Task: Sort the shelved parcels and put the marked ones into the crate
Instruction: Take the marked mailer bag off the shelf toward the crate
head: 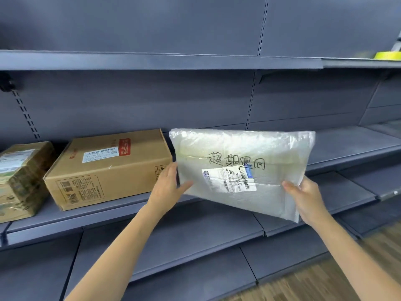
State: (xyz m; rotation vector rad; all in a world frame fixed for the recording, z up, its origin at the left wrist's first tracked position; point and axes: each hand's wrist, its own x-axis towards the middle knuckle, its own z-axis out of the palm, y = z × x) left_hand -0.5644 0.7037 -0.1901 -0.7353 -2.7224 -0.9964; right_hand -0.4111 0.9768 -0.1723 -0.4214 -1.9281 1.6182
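**Marked plastic parcel held up in both hands before the shelves**

A flat, translucent white plastic parcel [240, 170] fills the centre of the frame, held in the air in front of the grey shelving [152, 59], clear of the shelf boards. It is tilted, its lower right corner hanging lowest. Black handwritten characters [236, 164] run across its middle, and a white shipping label [230, 180] with barcodes sits just below them.

The left hand [168, 184] grips the parcel's left edge at centre frame, thumb on the front face and fingers behind it. The right hand [306, 197] pinches the lower right edge, thumb across the front, the other fingers hidden behind the plastic. Both forearms reach up from the bottom of the frame.

On the middle shelf at left lies a brown cardboard box [108, 168], with a white label on top and a red printed panel beside it; its right end is just beside the left hand. Further left, at the frame's edge, sits a second box [21, 179] wrapped in printed tape. In the upper right corner a yellow tape roll [387, 54] rests on the top shelf. Wood-patterned floor [325, 279] shows at lower right.
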